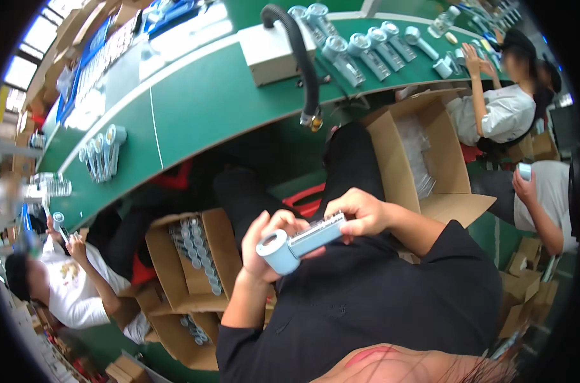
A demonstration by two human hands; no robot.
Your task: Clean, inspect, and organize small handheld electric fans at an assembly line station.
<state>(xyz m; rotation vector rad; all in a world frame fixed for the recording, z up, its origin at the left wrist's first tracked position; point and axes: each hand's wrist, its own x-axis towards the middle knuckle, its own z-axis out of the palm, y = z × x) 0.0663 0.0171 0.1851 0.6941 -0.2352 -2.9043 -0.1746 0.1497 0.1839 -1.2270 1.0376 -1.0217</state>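
Observation:
In front of my chest I hold a light-blue handheld device with a round, ring-shaped head and a straight handle. The handle's upward side looks open, with pale and dark parts along it, too small to make out. My left hand is wrapped round the head from the left and below, with some fingers hidden behind the device. At the handle's far end, my right hand grips with thumb and fingers. The device lies tilted, its head lower and to the left.
Similar light-blue devices stand on the green workbench, beside a white box and a black flexible hose. Cardboard boxes flank me: one with plastic bags, one with blue devices. Co-workers sit nearby.

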